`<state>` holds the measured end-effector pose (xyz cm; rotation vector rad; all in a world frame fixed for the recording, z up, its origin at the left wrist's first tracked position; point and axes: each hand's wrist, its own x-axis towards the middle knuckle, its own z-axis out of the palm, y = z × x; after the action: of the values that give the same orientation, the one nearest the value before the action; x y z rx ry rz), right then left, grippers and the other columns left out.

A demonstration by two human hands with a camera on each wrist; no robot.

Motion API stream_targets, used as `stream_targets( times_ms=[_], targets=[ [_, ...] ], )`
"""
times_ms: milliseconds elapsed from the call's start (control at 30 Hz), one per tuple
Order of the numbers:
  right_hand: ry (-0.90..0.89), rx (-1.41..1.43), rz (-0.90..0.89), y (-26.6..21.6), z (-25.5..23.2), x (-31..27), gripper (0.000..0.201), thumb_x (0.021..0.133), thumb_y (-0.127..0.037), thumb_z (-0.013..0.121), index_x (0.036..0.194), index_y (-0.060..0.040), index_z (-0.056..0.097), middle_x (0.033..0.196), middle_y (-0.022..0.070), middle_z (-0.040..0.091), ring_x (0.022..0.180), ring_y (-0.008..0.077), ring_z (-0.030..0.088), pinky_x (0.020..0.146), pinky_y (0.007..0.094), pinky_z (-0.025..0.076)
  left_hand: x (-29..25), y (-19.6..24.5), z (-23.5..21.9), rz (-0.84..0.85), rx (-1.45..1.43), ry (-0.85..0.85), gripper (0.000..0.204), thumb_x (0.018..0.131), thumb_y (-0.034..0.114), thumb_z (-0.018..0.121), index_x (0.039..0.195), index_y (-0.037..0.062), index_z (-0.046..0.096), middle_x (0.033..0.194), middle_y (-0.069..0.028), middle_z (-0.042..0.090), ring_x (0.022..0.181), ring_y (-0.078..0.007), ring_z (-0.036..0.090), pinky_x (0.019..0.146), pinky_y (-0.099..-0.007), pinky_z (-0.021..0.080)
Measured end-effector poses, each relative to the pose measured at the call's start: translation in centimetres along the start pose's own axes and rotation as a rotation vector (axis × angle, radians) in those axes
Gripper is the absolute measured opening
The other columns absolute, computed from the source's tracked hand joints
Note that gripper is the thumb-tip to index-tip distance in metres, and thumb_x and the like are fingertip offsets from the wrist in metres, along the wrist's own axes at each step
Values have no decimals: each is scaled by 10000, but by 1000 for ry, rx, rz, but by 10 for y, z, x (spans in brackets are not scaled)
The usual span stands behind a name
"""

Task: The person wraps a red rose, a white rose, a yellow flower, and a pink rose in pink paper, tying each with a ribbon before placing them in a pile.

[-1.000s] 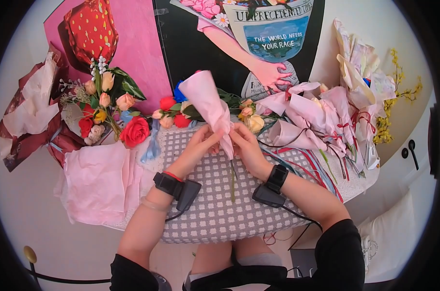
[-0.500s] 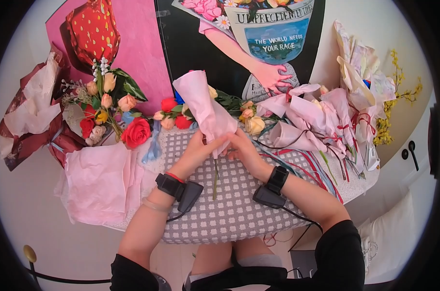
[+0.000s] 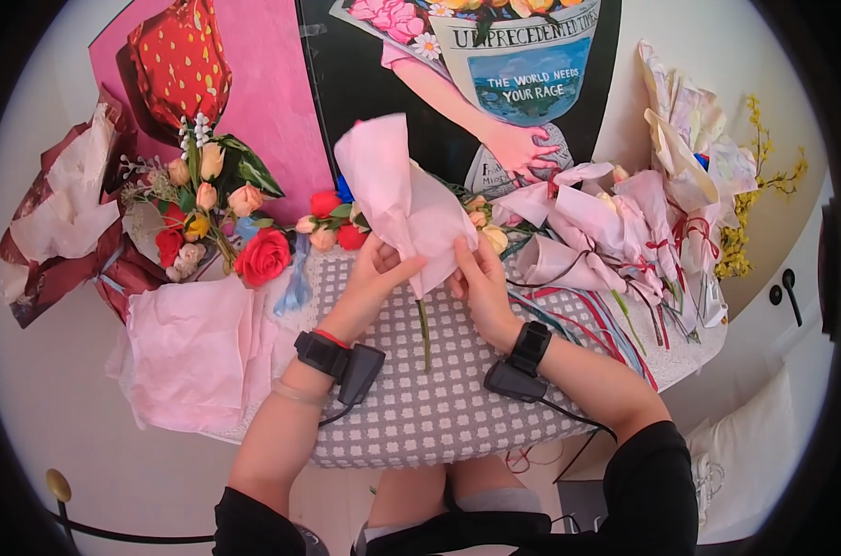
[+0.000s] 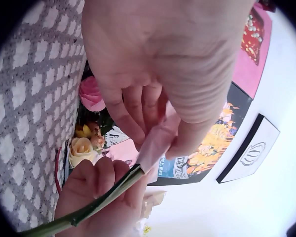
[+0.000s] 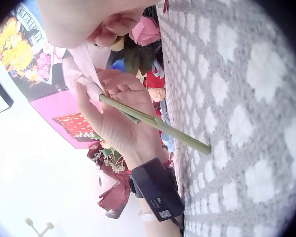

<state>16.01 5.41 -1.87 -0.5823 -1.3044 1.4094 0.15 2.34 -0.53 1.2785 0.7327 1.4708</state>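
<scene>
A pink paper wrap (image 3: 397, 204) is being held over the middle of the bench (image 3: 666, 357), well in from its front edge, with its mouth being tilted towards the back left corner. Below, a green stem (image 3: 426, 338) is being exposed. The paper's neck is being pinched between the thumb and fingers of the left hand (image 3: 374, 283); its loose right side is being pinched by the fingers of the right hand (image 3: 487, 292). The paper is apparently being gathered around the stem. For a neat fold, the neck should be being pinned firmly while the loose side is being drawn across snugly, without the thin paper being crushed or torn.
</scene>
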Motion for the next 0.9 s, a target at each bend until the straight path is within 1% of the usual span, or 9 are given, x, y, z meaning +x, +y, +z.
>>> stream_targets(
  times_ms=[133, 233, 300, 433, 533, 600, 733, 800, 900],
  targets=[
    [-7, -14, -15, -2, 0, 0, 220, 927, -302, 460, 993, -93, 472, 532, -32, 395, 405, 37, 327, 390, 182, 252, -2, 11, 6, 44, -58, 5, 536, 778, 22, 639, 1233, 5, 357, 1195, -96, 487, 1111, -174, 479, 932, -289, 389],
    [-60, 165, 57, -3, -4, 1, 221, 932, -311, 441, 964, -94, 463, 515, -19, 388, 389, 58, 339, 375, 187, 256, 1, 6, 2, 60, 10, 10, 474, 802, 22, 605, 1219, 41, 379, 1114, -70, 534, 1017, -139, 531, 869, -266, 430],
    [-34, 360, 170, 2, -8, 5, 237, 937, -332, 412, 944, -100, 457, 521, 2, 437, 383, 83, 376, 366, 193, 273, 3, 1, -6, -41, 79, 90, 467, 796, 39, 626, 1198, 29, 390, 1005, -46, 586, 896, -107, 566, 787, -228, 447],
    [93, 374, 94, -10, -8, 3, 255, 936, -348, 400, 919, -98, 449, 573, 45, 518, 387, 101, 422, 364, 201, 290, 3, 1, -10, -58, 119, 209, 440, 798, 56, 634, 1171, 20, 403, 886, -19, 611, 791, -78, 568, 697, -194, 437],
    [-66, 345, 22, -13, -13, 1, 265, 938, -332, 397, 937, -79, 478, 669, 68, 579, 464, 102, 493, 425, 195, 347, 3, 5, -7, -39, 124, 250, 408, 813, 63, 622, 1158, 16, 410, 847, -6, 611, 764, -60, 557, 650, -177, 415],
    [-177, 93, -23, -17, -5, -1, 285, 939, -308, 397, 946, -51, 522, 725, 57, 595, 556, 103, 535, 511, 193, 393, 3, 4, -6, 13, 49, 219, 377, 825, 64, 607, 1150, 29, 419, 862, 3, 605, 783, -58, 559, 681, -185, 428],
    [-109, -231, -109, -3, -7, 3, 280, 934, -270, 439, 973, -17, 554, 879, 29, 591, 727, 69, 526, 632, 190, 399, 2, 6, -3, 45, 15, 157, 366, 840, 61, 586, 1165, 40, 419, 916, -4, 609, 823, -57, 559, 723, -192, 432],
    [-153, -288, -116, 2, -10, 6, 279, 933, -266, 447, 990, -10, 538, 875, 22, 571, 776, 58, 513, 665, 194, 397, 2, 8, -1, 57, -25, 152, 356, 857, 70, 562, 1181, 46, 416, 1004, -32, 605, 894, -67, 556, 775, -209, 434],
    [-285, -269, -9, 3, -6, 2, 280, 936, -271, 436, 984, -10, 524, 796, 9, 548, 774, 62, 517, 679, 212, 408, 3, 7, -2, 59, -77, 132, 428, 849, 63, 558, 1236, 20, 381, 1013, -59, 599, 963, -113, 561, 811, -253, 446]
  ],
)
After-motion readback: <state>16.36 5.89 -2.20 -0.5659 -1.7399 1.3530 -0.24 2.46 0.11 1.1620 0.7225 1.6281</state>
